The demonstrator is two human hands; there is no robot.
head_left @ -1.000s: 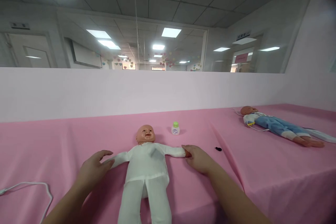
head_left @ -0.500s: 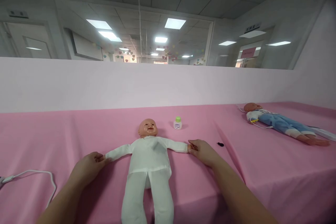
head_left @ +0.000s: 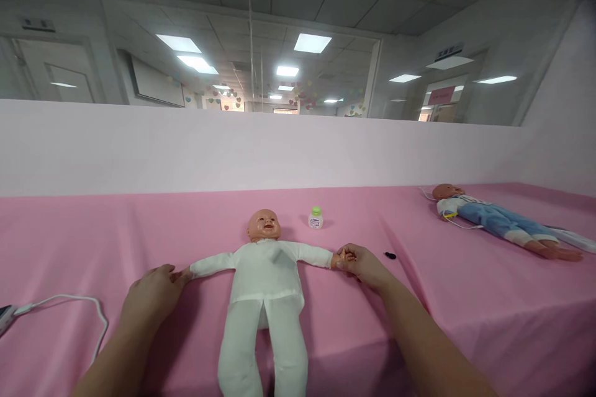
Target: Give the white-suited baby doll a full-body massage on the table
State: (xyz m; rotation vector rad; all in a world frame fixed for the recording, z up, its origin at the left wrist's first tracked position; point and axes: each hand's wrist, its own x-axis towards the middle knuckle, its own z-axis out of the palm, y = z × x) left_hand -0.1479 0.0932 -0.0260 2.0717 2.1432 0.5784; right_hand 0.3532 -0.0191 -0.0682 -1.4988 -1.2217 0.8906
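A baby doll point(head_left: 265, 273) in a white top and trousers lies face up before me, its arms stretched out sideways. My left hand point(head_left: 156, 291) is closed around the doll's hand at the left; my fingers mostly hide it. At the right, my right hand point(head_left: 365, 265) pinches the doll's other hand point(head_left: 342, 258), whose small fingers show between my own. Beyond the doll's shoulder stands a small clear bottle point(head_left: 315, 220) with a green cap.
Pink cloth point(head_left: 177, 223) covers the table. A second doll point(head_left: 493, 217) in blue and white lies at the right with thin tubes about it. A small black object point(head_left: 390, 255) is near my right wrist. A white cable point(head_left: 69, 296) runs along the left. Behind stands a white wall point(head_left: 261, 149) with glass above.
My right hand has shifted slightly right along the doll's hand, baring more of its small fingers. My left hand stays at the doll's other hand. The view has moved slightly.
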